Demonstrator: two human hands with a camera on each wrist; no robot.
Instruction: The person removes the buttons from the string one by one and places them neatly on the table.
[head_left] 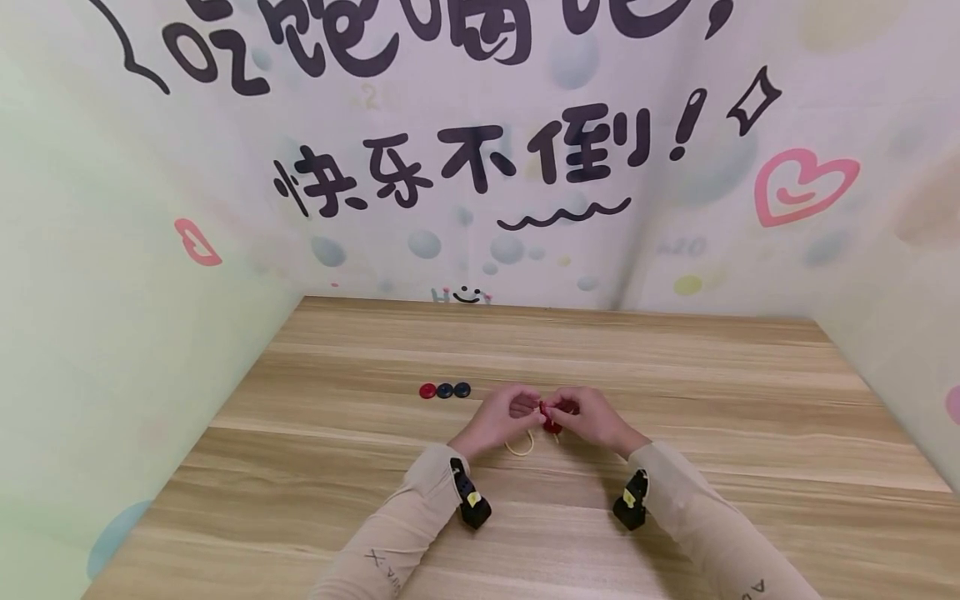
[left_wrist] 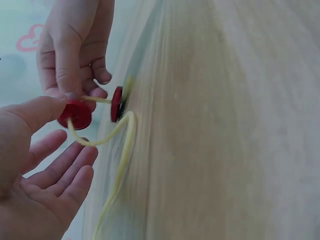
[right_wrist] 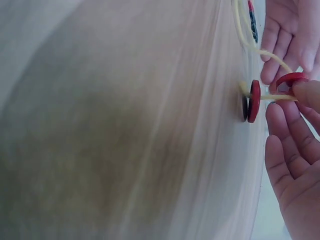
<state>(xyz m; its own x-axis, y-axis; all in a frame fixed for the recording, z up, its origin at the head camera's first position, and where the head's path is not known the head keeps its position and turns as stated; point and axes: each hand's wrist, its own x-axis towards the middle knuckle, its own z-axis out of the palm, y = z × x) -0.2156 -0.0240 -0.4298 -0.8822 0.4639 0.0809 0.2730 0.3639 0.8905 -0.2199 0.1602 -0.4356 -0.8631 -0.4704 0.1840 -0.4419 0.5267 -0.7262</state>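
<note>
Both hands meet over the table around a red button (left_wrist: 76, 116) threaded on a yellow cord (left_wrist: 125, 142). My left hand (head_left: 504, 415) pinches this button at its edge, the other fingers loosely extended. From the opposite side, my right hand (head_left: 591, 414) pinches the same button, its thumb (right_wrist: 306, 92) on the rim. A second red button (right_wrist: 254, 101) hangs lower on the cord, with a dark button (right_wrist: 245, 107) against it. In the head view the fingers partly hide the held button, and a loop of cord droops below the left hand.
On the wood-grain table (head_left: 337, 500), left of the hands, lie a red button (head_left: 427, 390) and two dark blue buttons (head_left: 453, 390) in a row. A printed cloth backdrop (head_left: 390, 250) rises behind the table and along both sides.
</note>
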